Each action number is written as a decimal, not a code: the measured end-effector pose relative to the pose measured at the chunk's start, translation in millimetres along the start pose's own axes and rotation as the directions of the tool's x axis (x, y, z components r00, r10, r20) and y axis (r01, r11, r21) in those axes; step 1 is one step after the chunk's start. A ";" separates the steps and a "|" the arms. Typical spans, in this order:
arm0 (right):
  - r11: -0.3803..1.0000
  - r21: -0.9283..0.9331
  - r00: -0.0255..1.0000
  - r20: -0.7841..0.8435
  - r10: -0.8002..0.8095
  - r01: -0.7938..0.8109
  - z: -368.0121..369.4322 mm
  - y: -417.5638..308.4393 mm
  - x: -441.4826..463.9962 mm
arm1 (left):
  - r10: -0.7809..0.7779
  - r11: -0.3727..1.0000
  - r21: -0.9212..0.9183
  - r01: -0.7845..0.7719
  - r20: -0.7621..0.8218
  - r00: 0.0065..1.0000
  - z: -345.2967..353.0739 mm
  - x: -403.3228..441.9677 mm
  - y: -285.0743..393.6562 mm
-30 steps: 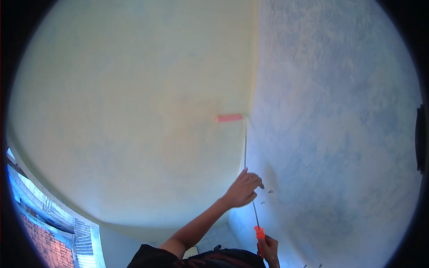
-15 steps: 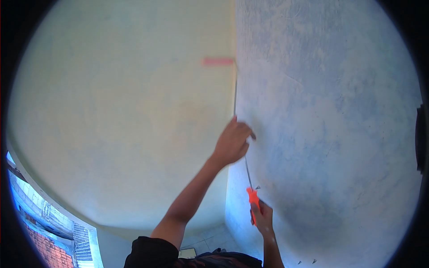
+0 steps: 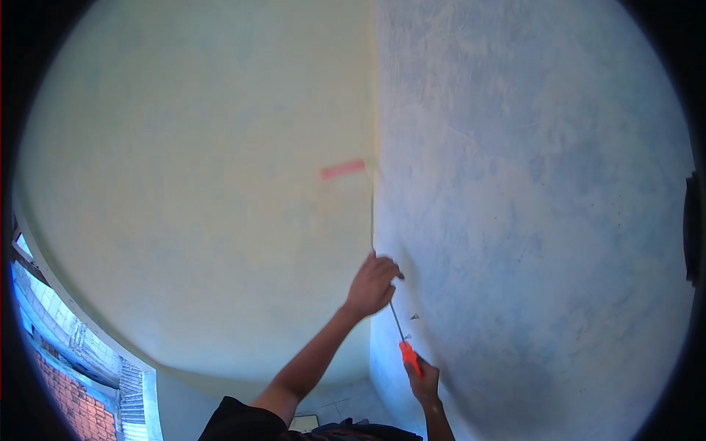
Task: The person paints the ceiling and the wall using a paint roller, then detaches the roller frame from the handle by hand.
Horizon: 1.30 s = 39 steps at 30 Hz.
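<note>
My left hand (image 3: 372,285) is curled about the thin metal rod of a paint roller (image 3: 372,220); the back of the hand faces my camera, so I cannot tell exactly how each fingertip sits. Lower down and to the right, my right hand (image 3: 424,379) is wrapped around the bright orange handle (image 3: 409,357), which looks smooth and tapers in at places. The rod (image 3: 397,322) runs out of that handle, slim and grey, leaning slightly left as it climbs through the upper hand.

At its top end I have the roller head (image 3: 343,170), a pinkish-red cylinder, a little blurred, its left end dipping lower than its right. It lies in front of the left wall (image 3: 198,184), just beside the corner (image 3: 375,110); I cannot tell whether it touches. That wall is a soft yellow-green, matte and faintly cloudy. The right wall (image 3: 529,220) is rougher to the eye, blotched blue and white, with streaks and scuffs, and small fittings (image 3: 415,317) jut from it near the handle.

At lower left I see rough red brick (image 3: 77,400) and ribbed sheeting (image 3: 132,397) beyond a pale frame. Below, a black cloth sleeve (image 3: 239,420) covers the upper left arm, near grey floor tiles (image 3: 346,400).
</note>
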State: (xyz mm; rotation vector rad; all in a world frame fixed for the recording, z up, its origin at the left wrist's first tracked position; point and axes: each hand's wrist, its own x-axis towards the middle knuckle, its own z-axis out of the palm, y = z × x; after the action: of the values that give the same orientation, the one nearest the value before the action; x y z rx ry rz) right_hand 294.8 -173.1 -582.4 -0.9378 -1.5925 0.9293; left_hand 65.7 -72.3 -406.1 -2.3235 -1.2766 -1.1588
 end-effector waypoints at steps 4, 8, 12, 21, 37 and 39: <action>1.000 -0.007 1.000 0.012 0.017 -0.016 -1.6 -99.6 78.0 | 0.148 0.989 0.039 -0.143 -0.172 0.974 -69.1 97.4 -24.8; 0.990 0.056 0.991 0.033 -0.130 0.128 5.7 -213.2 122.7 | 0.344 0.937 0.056 -0.344 -0.304 0.888 -157.9 183.3 -27.5; 0.906 0.402 0.944 0.331 -0.010 -0.132 7.3 -253.6 115.6 | 0.342 0.933 0.011 -0.361 -0.345 0.874 -192.2 202.5 -30.6; 0.582 0.410 0.685 0.612 0.396 -0.703 10.1 -34.5 -27.9 | 0.034 0.999 0.001 -0.034 -0.049 0.998 -35.0 -40.6 -11.8; 0.811 0.529 0.841 0.534 -0.089 -0.250 18.4 -306.9 144.2 | 0.479 0.877 0.225 -0.424 -0.364 0.798 -267.5 212.4 -29.7; 0.791 0.570 0.825 0.542 -0.160 -0.220 25.8 -335.3 166.3 | 0.496 0.868 0.237 -0.437 -0.357 0.792 -298.4 238.2 -34.1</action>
State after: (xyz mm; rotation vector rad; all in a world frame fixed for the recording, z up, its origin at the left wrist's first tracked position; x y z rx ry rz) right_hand 200.2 -158.0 -219.7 -0.2106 -1.5675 1.7440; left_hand -46.4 -72.3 -39.6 -1.9796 -0.5636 -1.2330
